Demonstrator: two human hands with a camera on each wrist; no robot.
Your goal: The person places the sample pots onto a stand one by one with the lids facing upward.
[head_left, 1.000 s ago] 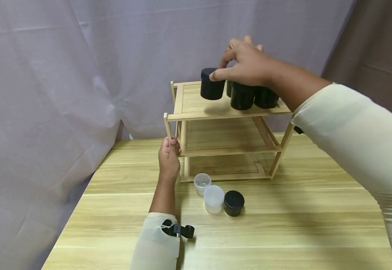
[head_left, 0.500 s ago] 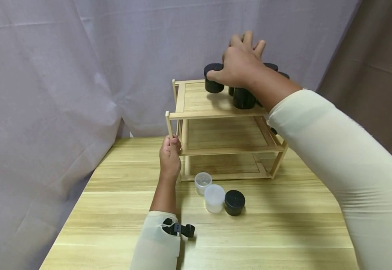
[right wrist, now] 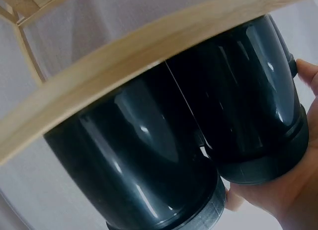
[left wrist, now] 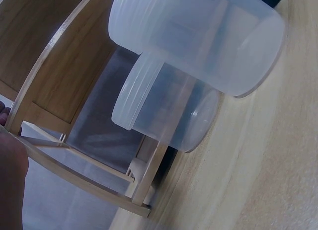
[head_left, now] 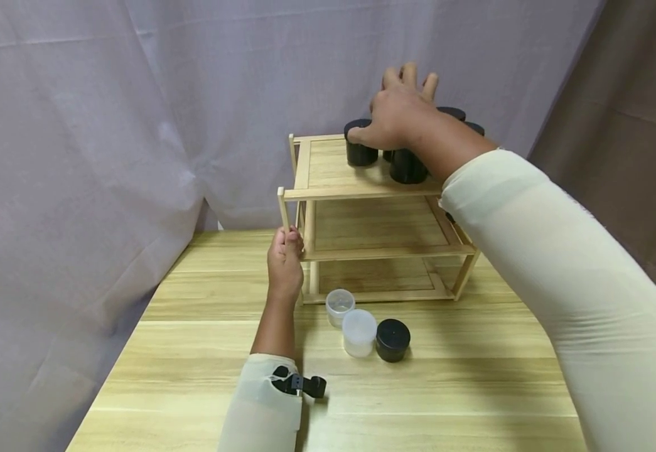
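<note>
Jar (head_left: 362, 154), black, is pinched at its lid in your right hand (head_left: 400, 116): thumb on the near side, three fingers raised, opposing finger hidden. It is upright at the top shelf (head_left: 328, 164); base contact cannot be told. Right of that grip, partly behind your forearm, stand more black jars (head_left: 408, 168). Lower left of it, your left hand (head_left: 285, 263) is closed round the rack's post (head_left: 284, 210). Below the grip, nearer you, two clear tubs (head_left: 358, 342) and a squat pot (head_left: 393, 342) stand on the table (head_left: 192, 376).
</note>
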